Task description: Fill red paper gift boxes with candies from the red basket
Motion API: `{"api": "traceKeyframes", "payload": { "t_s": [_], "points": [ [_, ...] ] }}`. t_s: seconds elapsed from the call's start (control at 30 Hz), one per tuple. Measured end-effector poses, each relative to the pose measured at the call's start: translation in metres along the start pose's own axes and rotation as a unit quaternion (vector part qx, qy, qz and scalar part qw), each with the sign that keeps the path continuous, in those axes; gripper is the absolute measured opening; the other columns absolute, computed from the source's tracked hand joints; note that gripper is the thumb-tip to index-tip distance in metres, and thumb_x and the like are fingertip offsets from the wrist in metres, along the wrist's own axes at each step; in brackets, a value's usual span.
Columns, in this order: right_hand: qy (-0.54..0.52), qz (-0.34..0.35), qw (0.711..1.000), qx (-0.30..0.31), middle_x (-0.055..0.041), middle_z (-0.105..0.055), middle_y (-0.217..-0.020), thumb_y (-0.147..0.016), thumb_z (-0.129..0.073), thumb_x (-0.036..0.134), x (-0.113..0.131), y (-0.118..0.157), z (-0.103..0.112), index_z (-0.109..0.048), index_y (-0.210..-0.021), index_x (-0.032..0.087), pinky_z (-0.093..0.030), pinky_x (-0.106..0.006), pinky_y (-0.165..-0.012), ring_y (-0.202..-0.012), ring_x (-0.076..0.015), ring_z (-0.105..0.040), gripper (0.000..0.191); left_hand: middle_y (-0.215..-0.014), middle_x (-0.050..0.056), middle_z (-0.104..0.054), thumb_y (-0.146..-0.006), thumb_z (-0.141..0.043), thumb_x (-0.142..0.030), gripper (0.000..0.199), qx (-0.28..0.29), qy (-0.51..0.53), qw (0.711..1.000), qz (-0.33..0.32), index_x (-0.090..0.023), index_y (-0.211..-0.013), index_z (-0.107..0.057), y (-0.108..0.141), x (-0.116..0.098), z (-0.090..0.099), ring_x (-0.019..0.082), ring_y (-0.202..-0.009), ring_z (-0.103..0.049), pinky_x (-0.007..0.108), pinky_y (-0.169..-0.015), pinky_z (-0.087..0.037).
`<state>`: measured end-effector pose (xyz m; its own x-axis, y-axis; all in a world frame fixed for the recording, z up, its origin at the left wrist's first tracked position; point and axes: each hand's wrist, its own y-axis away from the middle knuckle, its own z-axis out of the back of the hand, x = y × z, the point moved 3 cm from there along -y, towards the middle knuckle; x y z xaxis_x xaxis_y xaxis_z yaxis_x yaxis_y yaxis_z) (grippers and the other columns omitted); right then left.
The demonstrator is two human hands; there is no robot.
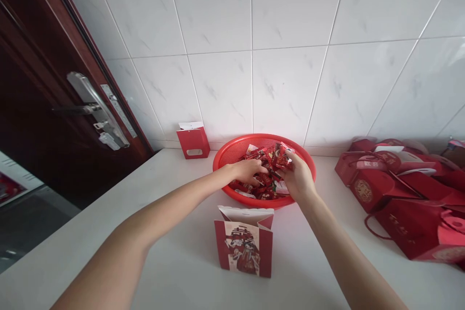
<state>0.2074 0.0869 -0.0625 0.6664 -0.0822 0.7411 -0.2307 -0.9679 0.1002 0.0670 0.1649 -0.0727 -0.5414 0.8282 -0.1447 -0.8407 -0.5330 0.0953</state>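
Observation:
A red plastic basket point(232, 147) stands near the wall, filled with red-wrapped candies point(267, 191). My left hand point(250, 172) reaches into it, fingers bent down among the wrappers; what they hold, if anything, is hidden. On the basket's right side my right hand point(300, 174) is closed on a red candy packet point(283, 155), lifted slightly above the others. In front of the basket, an upright red gift box point(244, 247) with a printed picture of figures in traditional dress has its top open.
A smaller red box point(193, 141) with a window stands by the wall, left of the basket. Several red gift boxes point(403, 218) are piled on the right of the white table point(174, 256). A dark door point(43, 58) is at the left.

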Motion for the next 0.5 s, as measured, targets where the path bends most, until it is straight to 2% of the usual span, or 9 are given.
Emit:
{"api": "traceKeyframes", "payload": {
  "t_s": [0.17, 0.27, 0.4, 0.5],
  "points": [
    [-0.001, -0.001, 1.000, -0.014, 0.0012, -0.071, -0.072, -0.062, -0.081, 0.029, 0.000, 0.000, 0.001, -0.070, -0.070, 0.020, -0.052, -0.024, -0.057, -0.067, -0.0141, -0.063, 0.016, -0.098, 0.006, -0.067, -0.082, -0.067, -0.024, 0.015, -0.060, 0.099, 0.993, 0.036, -0.020, -0.097, -0.070, 0.001, 0.010, 0.002, 0.022, -0.086, -0.063, 0.030, -0.074, -0.046],
    [-0.002, 0.001, 1.000, -0.007, 0.0015, -0.071, -0.074, -0.062, -0.080, 0.029, 0.000, 0.000, 0.001, -0.071, -0.071, 0.021, -0.052, -0.024, -0.057, -0.069, -0.0141, -0.063, 0.016, -0.096, 0.005, -0.071, -0.087, -0.061, -0.024, 0.015, -0.099, 0.136, 0.984, 0.052, -0.020, -0.100, -0.067, 0.004, 0.016, 0.004, 0.021, -0.088, -0.065, 0.030, -0.077, -0.048],
    [0.001, 0.005, 1.000, -0.008, 0.0012, -0.071, -0.077, -0.062, -0.080, 0.030, 0.001, 0.001, 0.001, -0.071, -0.073, 0.021, -0.053, -0.025, -0.058, -0.072, -0.0154, -0.063, 0.017, -0.084, 0.003, -0.070, -0.089, -0.057, -0.029, 0.016, -0.167, 0.179, 0.967, 0.078, -0.019, -0.098, -0.066, 0.007, 0.024, 0.008, 0.020, -0.077, -0.065, 0.030, -0.072, -0.049],
    [0.004, 0.003, 1.000, -0.009, 0.0013, -0.071, -0.078, -0.062, -0.080, 0.031, 0.001, 0.002, 0.001, -0.070, -0.072, 0.022, -0.052, -0.025, -0.057, -0.073, -0.0160, -0.063, 0.017, -0.093, 0.005, -0.072, -0.090, -0.054, -0.033, 0.023, -0.225, 0.203, 0.948, 0.098, -0.019, -0.103, -0.068, 0.008, 0.031, 0.012, 0.020, -0.084, -0.066, 0.030, -0.077, -0.051]
  ]
}}
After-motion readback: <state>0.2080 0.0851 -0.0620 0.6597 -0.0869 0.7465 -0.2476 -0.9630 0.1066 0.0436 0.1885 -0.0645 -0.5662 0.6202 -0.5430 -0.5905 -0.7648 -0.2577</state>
